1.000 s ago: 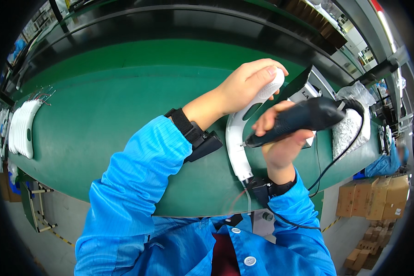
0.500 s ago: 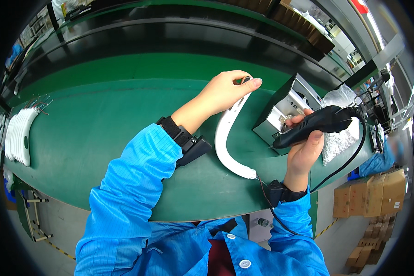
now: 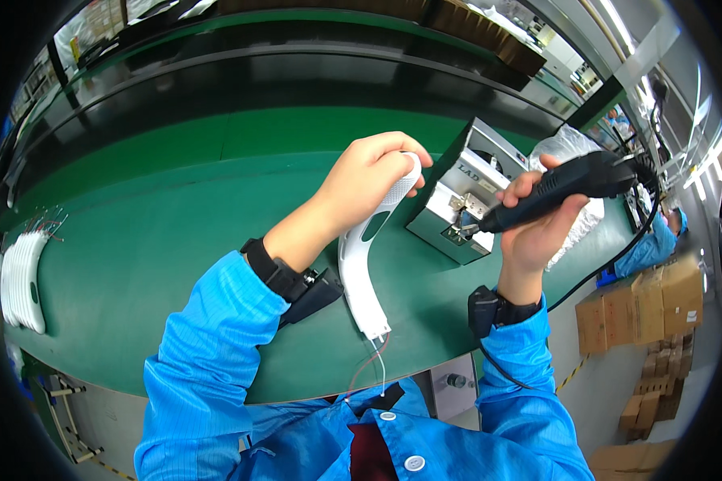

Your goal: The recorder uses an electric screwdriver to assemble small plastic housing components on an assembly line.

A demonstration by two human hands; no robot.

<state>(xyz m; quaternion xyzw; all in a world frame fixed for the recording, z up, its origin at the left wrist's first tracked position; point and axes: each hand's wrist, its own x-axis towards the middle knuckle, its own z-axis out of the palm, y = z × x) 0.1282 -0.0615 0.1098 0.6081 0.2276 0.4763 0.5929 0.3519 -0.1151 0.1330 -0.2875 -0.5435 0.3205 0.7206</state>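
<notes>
My left hand [image 3: 371, 178] is closed around the upper end of a curved white plastic housing [image 3: 354, 276]. Its upward face has a fine-holed grille and a green-looking oval; thin red and white wires trail from its lower end. My right hand [image 3: 533, 240] grips a black electric screwdriver [image 3: 557, 190] with a cable at its back. The driver's tip points left, at the front of a silver-and-black screw feeder box [image 3: 433, 216]. Whether the tip touches a screw there is too small to tell.
A row of similar white housings [image 3: 22, 280] with wires lies at the green table's [image 3: 176, 240] far left. Behind the screwdriver sits a clear plastic bag [image 3: 573, 236] of small white parts. Cardboard boxes [image 3: 642, 309] stand on the floor to the right, near another person [image 3: 654, 240].
The white housing has been turned over, grille side now up, and its wired end has swung left. My right hand has brought the screwdriver tip to the feeder box's front.
</notes>
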